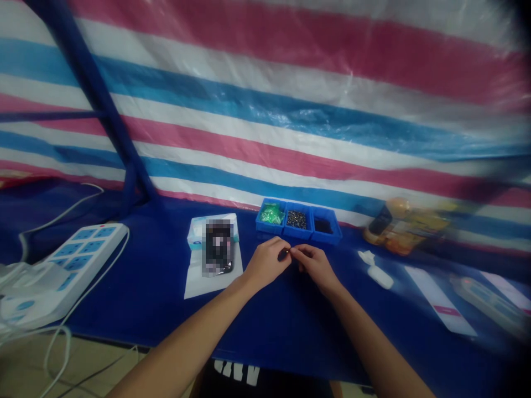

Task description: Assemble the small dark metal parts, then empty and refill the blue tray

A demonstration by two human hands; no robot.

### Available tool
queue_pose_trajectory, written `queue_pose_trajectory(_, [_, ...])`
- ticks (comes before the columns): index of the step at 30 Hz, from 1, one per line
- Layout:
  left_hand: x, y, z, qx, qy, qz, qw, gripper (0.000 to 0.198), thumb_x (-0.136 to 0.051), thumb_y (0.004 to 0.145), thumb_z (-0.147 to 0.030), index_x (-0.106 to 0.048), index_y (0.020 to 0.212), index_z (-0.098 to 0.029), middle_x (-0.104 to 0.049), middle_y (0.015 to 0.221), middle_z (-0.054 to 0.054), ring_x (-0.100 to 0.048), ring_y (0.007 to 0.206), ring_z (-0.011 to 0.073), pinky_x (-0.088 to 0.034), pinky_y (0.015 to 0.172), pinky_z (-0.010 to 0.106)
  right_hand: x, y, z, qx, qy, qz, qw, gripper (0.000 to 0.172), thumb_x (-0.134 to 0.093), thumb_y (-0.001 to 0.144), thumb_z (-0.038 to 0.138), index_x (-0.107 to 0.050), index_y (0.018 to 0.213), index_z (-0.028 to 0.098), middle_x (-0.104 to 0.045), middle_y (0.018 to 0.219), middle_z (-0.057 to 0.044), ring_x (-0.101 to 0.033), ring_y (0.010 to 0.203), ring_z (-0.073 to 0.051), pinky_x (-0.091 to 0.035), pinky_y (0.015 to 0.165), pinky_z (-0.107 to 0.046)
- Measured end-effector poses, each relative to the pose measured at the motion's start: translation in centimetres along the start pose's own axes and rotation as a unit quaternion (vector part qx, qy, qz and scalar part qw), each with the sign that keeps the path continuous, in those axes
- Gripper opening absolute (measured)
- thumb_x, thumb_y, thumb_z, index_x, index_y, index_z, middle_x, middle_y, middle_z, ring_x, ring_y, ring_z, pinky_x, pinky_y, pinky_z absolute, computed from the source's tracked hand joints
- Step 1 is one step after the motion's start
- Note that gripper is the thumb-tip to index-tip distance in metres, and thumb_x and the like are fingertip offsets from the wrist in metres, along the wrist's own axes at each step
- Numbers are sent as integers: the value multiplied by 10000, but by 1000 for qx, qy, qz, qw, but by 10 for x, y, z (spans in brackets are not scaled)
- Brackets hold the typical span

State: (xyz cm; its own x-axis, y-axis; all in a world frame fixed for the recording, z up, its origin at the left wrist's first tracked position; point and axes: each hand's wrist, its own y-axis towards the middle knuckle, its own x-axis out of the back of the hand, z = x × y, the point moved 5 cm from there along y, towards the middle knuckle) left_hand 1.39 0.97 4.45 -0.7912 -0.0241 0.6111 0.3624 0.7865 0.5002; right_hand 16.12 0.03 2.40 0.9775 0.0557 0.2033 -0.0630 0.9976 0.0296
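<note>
Watching remotely, I had the left hand (271, 261) and right hand (314, 266) both pinching a small dark piece (284, 255) over the table (286, 320), probably because something that tiny needed steadying. Square-walled blue plastic bins (312, 225) sat near, likely for easy reach; glossy, crinkly striped sheeting (265, 110) hung behind.

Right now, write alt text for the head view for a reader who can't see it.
A person's bare left hand and bare right hand meet over a dark blue table, pinching a tiny dark item too small to identify. Beyond them stand three blue plastic bins holding small pieces, before a striped plastic sheet.
</note>
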Motion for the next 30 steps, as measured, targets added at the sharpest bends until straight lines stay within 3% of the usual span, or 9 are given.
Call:
queue_pose_trajectory(21, [1,2,2,-16,-36,-21,999,107,-584,868,-206,-660,943,-204,-647,908,19,-599,775,129,-475,713,244,5,4,-11,20,32,6,999,373,-644,826,457,-710,1028,150,-503,561,24,-413,519,-103,-277,507,-250])
queue_pose_trajectory(30, [0,3,4,1,-41,-7,999,180,-574,895,-262,-678,1038,-225,-662,942,19,-606,786,135,-478,737,262,6,4,-9,19,75,-7,997,356,-710,768,435,-693,981,150,-583,695,-10,-432,556,-94,-308,521,-243])
